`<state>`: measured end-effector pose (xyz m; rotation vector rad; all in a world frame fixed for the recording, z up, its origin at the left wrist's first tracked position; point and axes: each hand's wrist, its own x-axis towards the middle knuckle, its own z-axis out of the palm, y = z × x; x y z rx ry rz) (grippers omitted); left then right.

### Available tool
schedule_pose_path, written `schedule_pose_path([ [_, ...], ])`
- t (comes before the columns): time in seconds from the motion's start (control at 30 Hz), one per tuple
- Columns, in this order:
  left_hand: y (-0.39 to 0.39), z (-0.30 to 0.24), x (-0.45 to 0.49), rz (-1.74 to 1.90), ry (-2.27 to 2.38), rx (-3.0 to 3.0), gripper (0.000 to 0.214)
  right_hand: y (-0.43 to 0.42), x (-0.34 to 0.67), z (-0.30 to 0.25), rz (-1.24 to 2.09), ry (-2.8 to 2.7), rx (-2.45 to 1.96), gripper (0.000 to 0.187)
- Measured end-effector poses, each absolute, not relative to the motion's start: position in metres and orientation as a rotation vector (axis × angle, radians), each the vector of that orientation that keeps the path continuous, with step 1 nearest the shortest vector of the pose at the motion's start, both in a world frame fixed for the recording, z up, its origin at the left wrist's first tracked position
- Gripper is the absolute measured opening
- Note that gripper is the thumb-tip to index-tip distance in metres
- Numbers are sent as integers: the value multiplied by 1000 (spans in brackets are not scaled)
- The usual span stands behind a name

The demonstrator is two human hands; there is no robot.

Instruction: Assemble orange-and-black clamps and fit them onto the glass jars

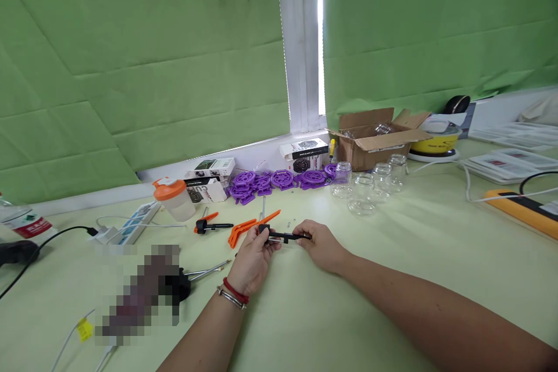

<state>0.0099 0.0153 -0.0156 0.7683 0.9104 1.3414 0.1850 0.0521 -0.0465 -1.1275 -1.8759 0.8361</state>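
Purple wheels sit beside glass jars and a cardboard box.

Black rod, orange clips, purple wheels.

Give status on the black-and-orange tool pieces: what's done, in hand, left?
Done, apparently: one black piece with orange handle lies joined, left of the hands. In hand: left hand and right hand grip a black bar by its ends, fingers closed on it. Left, likely: loose orange pieces just behind the left hand, and metal rods lying untouched to its left.
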Motion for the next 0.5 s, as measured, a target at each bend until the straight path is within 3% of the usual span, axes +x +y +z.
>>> schedule_pose_path([
  [0.5,15,-19,9,1356,915,809,12,53,184,-48,1046,-1798,-1138,16],
])
